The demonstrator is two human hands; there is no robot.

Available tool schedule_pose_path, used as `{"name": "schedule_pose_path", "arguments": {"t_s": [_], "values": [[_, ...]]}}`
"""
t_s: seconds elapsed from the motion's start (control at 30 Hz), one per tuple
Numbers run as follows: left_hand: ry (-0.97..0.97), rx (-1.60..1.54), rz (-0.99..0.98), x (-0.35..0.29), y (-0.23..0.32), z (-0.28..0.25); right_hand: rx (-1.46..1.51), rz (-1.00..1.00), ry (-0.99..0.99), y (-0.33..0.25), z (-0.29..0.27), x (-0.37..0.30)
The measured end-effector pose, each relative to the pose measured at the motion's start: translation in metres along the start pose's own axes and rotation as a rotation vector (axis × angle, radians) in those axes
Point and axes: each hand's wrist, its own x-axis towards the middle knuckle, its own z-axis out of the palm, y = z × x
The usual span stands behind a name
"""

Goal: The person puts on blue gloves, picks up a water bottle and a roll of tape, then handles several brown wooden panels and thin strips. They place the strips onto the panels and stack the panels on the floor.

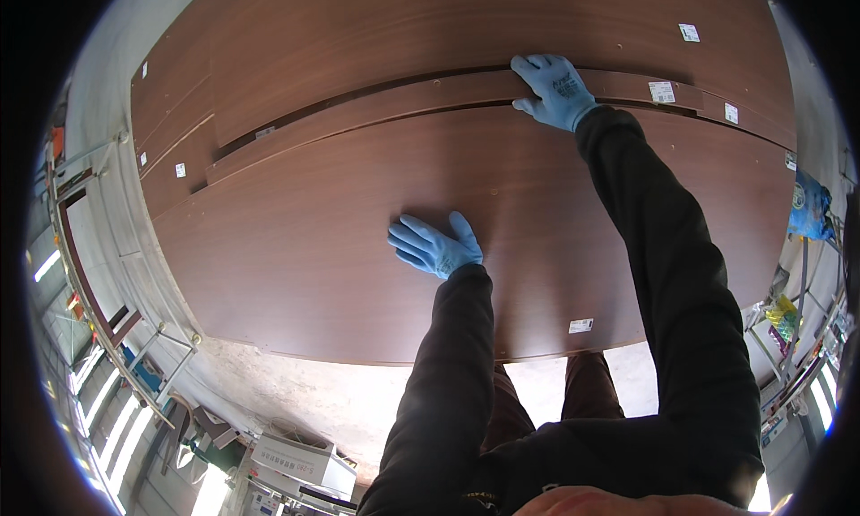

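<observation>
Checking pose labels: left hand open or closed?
Open: the left hand shows fingers extended and thumb spread away, over the brown board.

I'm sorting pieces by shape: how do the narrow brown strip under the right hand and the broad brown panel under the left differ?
The narrow brown strip is slim and shorter; the broad brown panel is much wider and longer. The right hand lies across the strip, while the left hand rests open, palm down, on the panel. Both share a brown finish and carry white labels.
</observation>
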Motion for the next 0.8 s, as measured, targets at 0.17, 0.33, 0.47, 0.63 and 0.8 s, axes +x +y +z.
{"name": "schedule_pose_path", "arguments": {"t_s": [0.17,0.33,0.47,0.63,0.8], "values": [[0.000,-0.034,0.001,0.001,-0.001,0.001,0.030,0.068,0.013,-0.007,0.003,-0.001],[0.006,-0.031,-0.002,-0.002,-0.003,0.007,0.008,-0.019,0.225,-0.014,0.000,-0.010],[0.041,0.006,0.030,-0.006,-0.006,0.014,-0.057,-0.032,0.215,-0.019,0.000,-0.013],[0.036,0.006,0.025,-0.007,-0.007,0.018,-0.179,-0.159,0.189,-0.025,0.011,-0.017],[0.014,0.037,0.011,-0.006,-0.003,0.015,-0.121,-0.115,0.089,-0.022,0.021,-0.032]]}}
